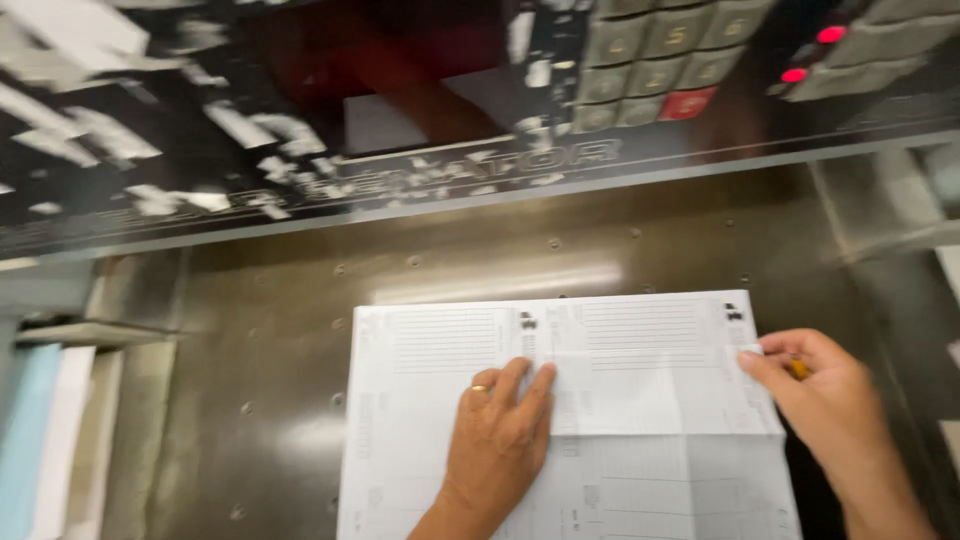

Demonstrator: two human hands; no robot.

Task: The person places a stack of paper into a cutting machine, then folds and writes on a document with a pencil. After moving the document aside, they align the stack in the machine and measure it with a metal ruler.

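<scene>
White printed sheets [560, 430] are stacked on the dull metal counter [270, 400], just in front of the dark control panel [420, 130] with its grey keypad [660, 60]. The left hand [495, 440] is laid flat with fingers spread on the stack's middle; the right hand [815, 400] is closed on the stack's right edge — a small orange object is tucked inside. Even downward pressure is best kept while the edges are squared — so no sheet slips.
</scene>
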